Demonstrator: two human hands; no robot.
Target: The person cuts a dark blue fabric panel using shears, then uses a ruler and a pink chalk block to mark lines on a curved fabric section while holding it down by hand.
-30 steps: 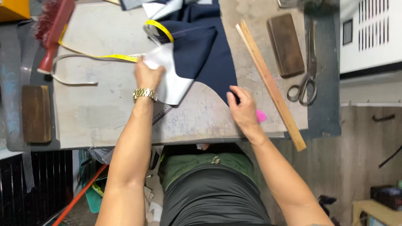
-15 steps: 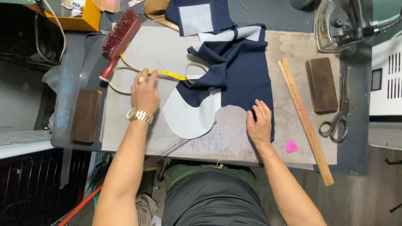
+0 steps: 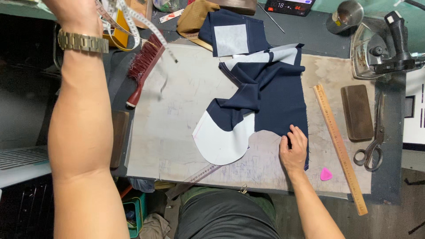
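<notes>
My left hand (image 3: 73, 13) is raised at the top left, mostly cut off by the frame edge, a metal watch on its wrist. A yellow-and-white measuring tape (image 3: 135, 20) dangles from it above the table. My right hand (image 3: 294, 148) lies flat on the lower edge of a navy fabric piece (image 3: 276, 95), which is crumpled across the worn work board (image 3: 177, 119). A rounded white lining piece (image 3: 221, 144) pokes out from under the fabric's left fold.
A red brush (image 3: 141, 71) lies at the board's left. To the right are a wooden ruler (image 3: 338, 146), pink chalk (image 3: 326, 174), a brown block (image 3: 357, 113), scissors (image 3: 374, 144) and an iron (image 3: 385, 44). A clear ruler (image 3: 195, 177) overhangs the front edge.
My left hand has lifted off the table toward the top left, taking the measuring tape up with it. My right hand stays on the fabric's lower edge.
</notes>
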